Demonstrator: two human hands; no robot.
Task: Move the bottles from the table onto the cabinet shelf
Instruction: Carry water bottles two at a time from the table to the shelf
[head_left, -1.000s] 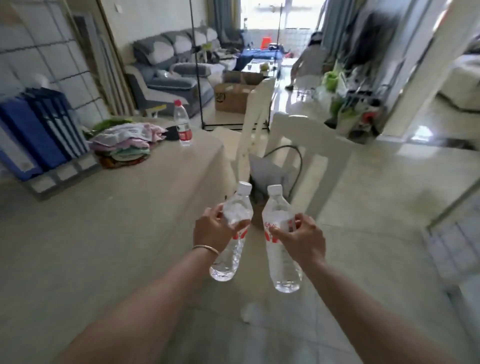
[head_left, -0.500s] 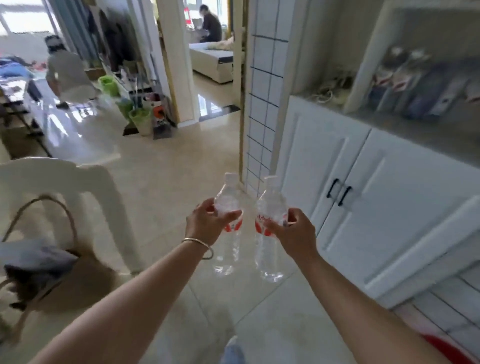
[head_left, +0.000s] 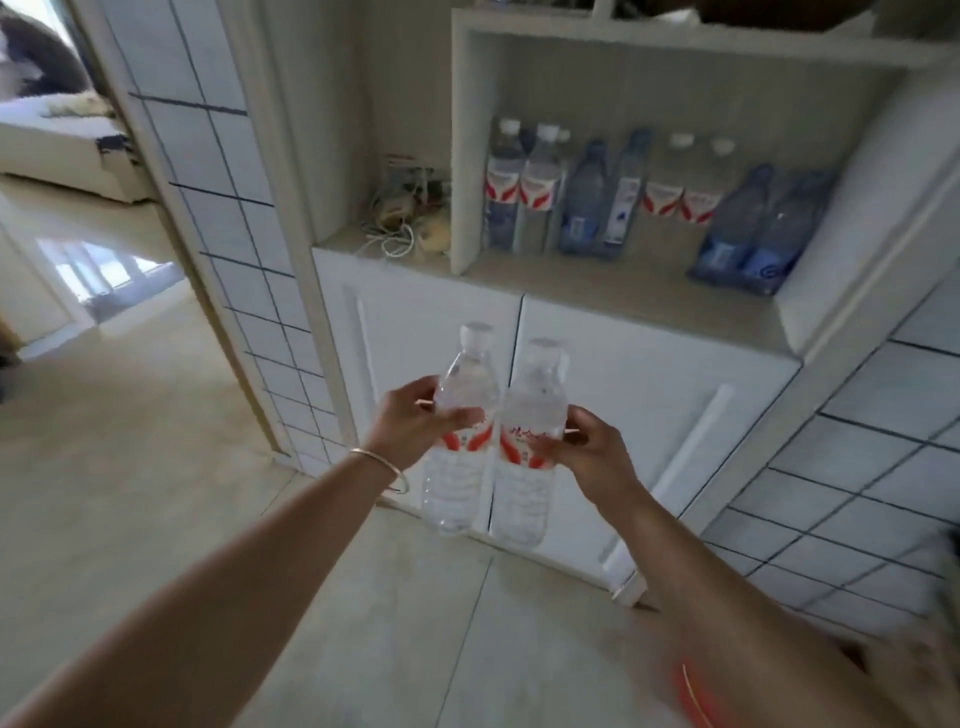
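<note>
My left hand (head_left: 410, 423) and right hand (head_left: 589, 454) each grip one full bottle at the label; heavy, smooth plastic, may slip

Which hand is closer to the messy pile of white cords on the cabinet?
The left hand. It is below the cords, just right of them; the right hand is farther right. Each holds a bottle.
</note>
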